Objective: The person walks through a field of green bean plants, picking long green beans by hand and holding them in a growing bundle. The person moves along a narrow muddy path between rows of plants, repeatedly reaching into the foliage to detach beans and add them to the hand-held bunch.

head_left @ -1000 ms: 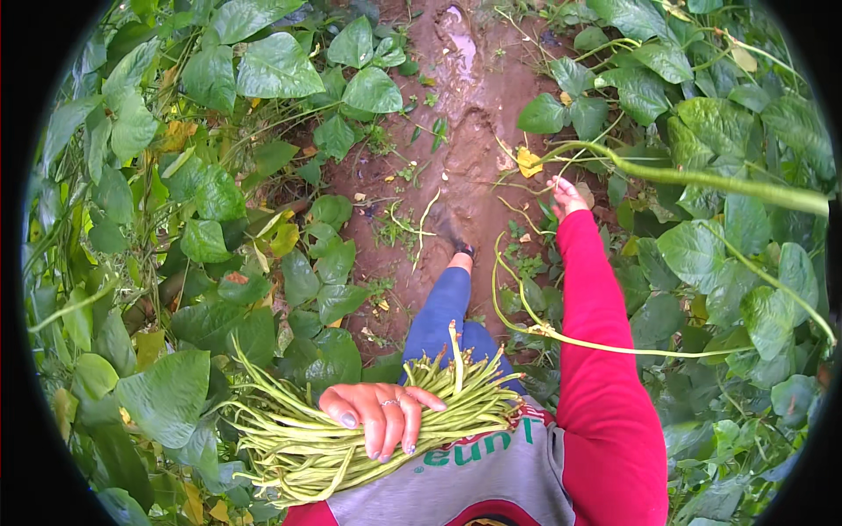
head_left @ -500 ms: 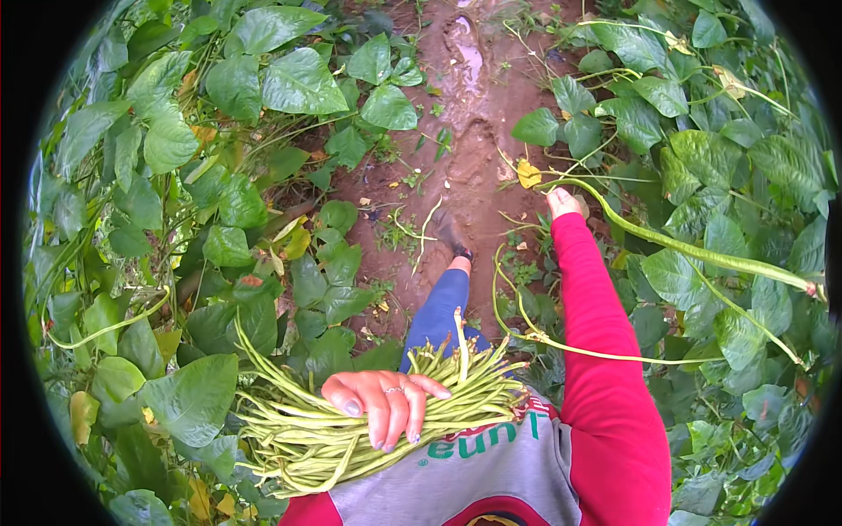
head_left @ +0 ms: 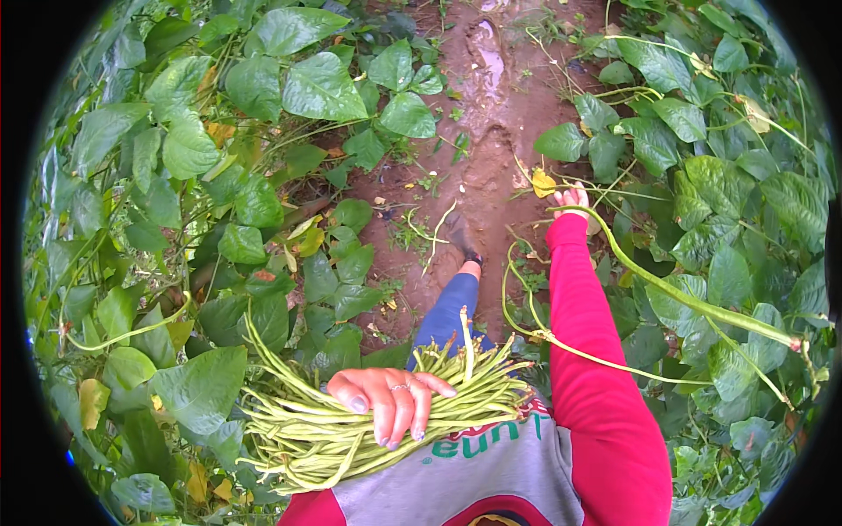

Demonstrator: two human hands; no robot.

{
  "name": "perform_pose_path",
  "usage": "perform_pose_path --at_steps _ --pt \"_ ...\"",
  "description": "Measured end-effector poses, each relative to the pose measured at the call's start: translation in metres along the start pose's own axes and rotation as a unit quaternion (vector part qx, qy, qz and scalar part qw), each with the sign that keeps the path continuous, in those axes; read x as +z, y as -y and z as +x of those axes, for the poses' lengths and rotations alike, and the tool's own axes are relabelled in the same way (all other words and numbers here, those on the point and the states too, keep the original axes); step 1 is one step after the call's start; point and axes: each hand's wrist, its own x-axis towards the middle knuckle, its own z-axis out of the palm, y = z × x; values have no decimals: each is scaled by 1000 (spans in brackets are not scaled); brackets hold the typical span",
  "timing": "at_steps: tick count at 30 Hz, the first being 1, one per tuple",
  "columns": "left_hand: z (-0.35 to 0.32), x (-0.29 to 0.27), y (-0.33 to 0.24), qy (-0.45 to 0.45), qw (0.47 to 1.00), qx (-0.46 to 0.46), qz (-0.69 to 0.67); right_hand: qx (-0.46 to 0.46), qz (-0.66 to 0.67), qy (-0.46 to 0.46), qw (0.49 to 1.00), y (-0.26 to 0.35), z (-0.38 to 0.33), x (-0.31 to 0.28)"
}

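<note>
A thick bundle of long green beans (head_left: 307,443) lies across my chest. My left hand (head_left: 390,405), wearing a ring, is closed over it from above, and the bundle hides its forearm. My right arm, in a red sleeve, reaches forward to the vines on the right. There my right hand (head_left: 572,202) has its fingers curled among thin stems beside a yellow leaf (head_left: 543,182); what they grip is too small to make out. One long bean (head_left: 675,294) hangs close to the camera, passing in front of that hand and running off to the right.
Leafy bean plants (head_left: 202,390) crowd the left side, and more vines (head_left: 728,193) fill the right. Between them runs a muddy path (head_left: 478,167) with a wet rut. My leg in blue trousers (head_left: 447,307) stands on it. A thin looping stem (head_left: 509,289) crosses near my right sleeve.
The view has shifted slightly, so the plants and path sit further right and lower. My right hand has moved a little along the vines, its fingers now showing more. My left hand keeps its hold.
</note>
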Motion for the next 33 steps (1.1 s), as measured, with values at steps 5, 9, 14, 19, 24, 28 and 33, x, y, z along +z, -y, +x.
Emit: perform_pose_path --at_steps 5,9,14,19,24,28,33 --pt "27 6 -14 22 999 21 16 113 -23 75 991 56 -38 37" --pt "49 17 -31 40 998 25 45 147 17 29 989 74 -44 67" --pt "67 34 -64 67 992 41 99 169 14 15 985 96 -39 102" --pt "86 57 -97 71 986 36 145 44 -130 -18 990 115 -40 143" --pt "102 78 -120 71 983 13 171 -75 -183 -17 980 124 -31 161" --pt "102 92 -124 66 979 25 192 -46 -243 -1 969 166 -52 167" --pt "116 94 -134 71 975 29 211 28 -245 -26 969 197 -57 168"
